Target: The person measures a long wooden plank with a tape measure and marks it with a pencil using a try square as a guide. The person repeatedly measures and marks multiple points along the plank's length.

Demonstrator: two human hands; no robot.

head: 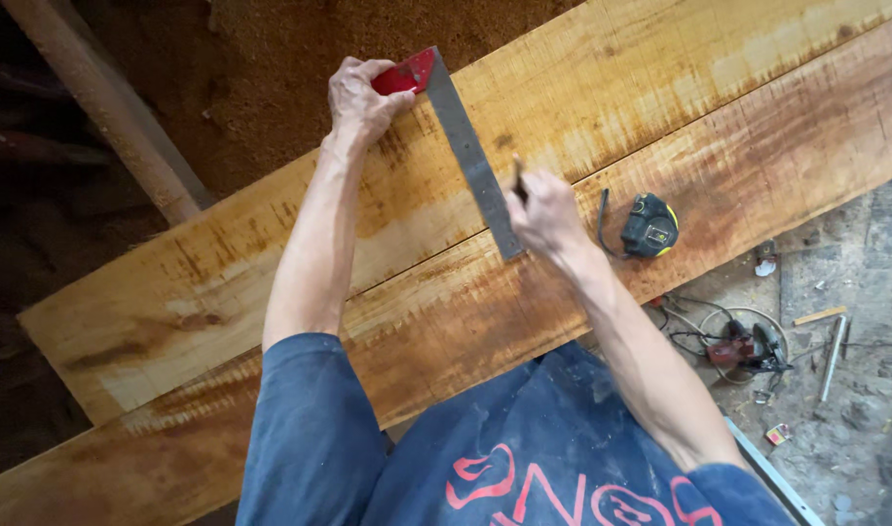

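Observation:
Two wide rough wooden planks [602, 107] lie side by side across the view. A try square with a red stock [407, 74] and a grey metal blade [473, 161] lies across the far plank. My left hand [360, 99] grips the red stock at the plank's far edge. My right hand [543, 216] holds a pencil [517, 178] with its tip against the blade's right edge, near the seam between the planks.
A black and yellow tape measure [650, 225] rests on the near plank to the right of my right hand. On the dusty floor at right lie a red power tool with cord [741, 348] and a metal rod [833, 358]. A wooden pole [105, 102] leans at upper left.

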